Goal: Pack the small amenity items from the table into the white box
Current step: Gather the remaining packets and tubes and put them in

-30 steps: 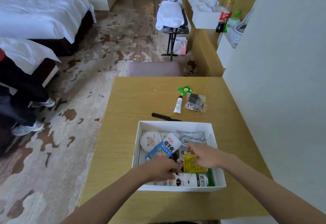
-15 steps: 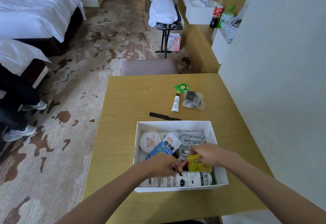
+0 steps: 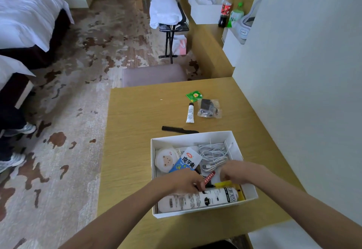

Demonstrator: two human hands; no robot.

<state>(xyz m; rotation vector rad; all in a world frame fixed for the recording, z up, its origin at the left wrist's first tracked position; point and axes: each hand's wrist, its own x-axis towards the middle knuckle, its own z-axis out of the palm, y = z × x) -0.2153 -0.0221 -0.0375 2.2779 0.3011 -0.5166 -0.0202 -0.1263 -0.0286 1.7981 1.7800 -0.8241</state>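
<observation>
While both hands worked inside the white cardboard box (image 3: 195, 138) near the desk's (image 3: 137, 115) front edge, the left hand (image 3: 184, 181) pinched a slim red stick packet (image 3: 209, 177); whether the right hand (image 3: 237, 171) gripped the yellow sachet (image 3: 223, 184) was unclear. Crowding risked snagging the white cable (image 3: 212, 153). A black comb (image 3: 179, 129), white tube (image 3: 190, 112), green sachet (image 3: 194, 95) and bagged charger (image 3: 208, 108) waited toward the far edge.

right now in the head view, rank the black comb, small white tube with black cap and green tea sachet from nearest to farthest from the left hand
From the left hand, inside the white box:
1. Black comb, lying just beyond the box's far wall.
2. Small white tube with black cap, farther up the table, past the comb.
3. Green tea sachet, farthest, beyond the tube's cap.
</observation>
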